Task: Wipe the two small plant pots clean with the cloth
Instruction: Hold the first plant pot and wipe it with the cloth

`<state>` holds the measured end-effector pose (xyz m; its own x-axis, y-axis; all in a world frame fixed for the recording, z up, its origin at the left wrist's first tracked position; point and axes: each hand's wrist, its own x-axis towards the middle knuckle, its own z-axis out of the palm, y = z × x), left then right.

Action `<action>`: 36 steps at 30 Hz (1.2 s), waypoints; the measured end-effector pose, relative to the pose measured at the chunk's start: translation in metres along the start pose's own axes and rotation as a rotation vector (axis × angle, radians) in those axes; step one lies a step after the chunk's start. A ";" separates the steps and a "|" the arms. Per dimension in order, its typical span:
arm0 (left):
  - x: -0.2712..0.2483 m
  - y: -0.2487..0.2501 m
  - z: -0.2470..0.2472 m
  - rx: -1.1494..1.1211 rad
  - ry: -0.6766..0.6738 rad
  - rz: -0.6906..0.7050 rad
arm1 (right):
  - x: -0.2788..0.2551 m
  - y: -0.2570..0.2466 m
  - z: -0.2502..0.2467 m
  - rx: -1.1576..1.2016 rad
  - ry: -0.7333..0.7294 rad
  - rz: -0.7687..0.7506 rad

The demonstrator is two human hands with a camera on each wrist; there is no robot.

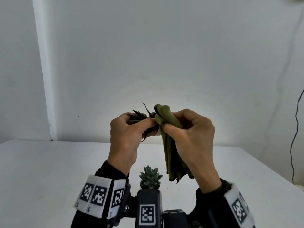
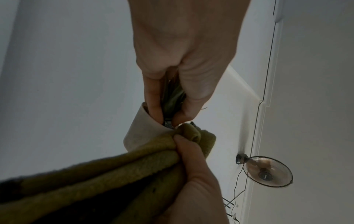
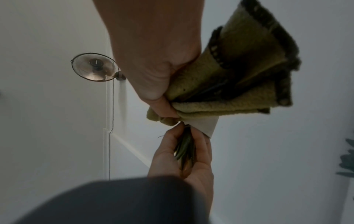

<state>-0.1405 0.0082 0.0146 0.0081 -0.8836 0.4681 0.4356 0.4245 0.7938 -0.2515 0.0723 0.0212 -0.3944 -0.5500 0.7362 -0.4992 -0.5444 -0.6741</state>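
Above the table, my left hand grips a small white plant pot by its rim and dark spiky leaves. In the left wrist view the finger and thumb pinch the leaves at the mouth of the pot. My right hand holds a folded olive-green cloth bunched against the pot's side, with the rest hanging down. The right wrist view shows the cloth lying over the pot. A second pot with a blue-green succulent stands on the table below my hands; its pot is mostly hidden.
The white table runs to a white wall behind. A black cable hangs by the table's right edge. A wall fan shows in both wrist views.
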 end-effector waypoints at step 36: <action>0.003 0.003 -0.006 0.000 0.039 -0.066 | 0.006 0.013 -0.005 -0.023 0.109 0.099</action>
<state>-0.1340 0.0054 0.0160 0.0144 -0.9168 0.3990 0.4364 0.3648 0.8225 -0.2644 0.0653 0.0174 -0.5233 -0.5273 0.6694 -0.4706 -0.4761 -0.7429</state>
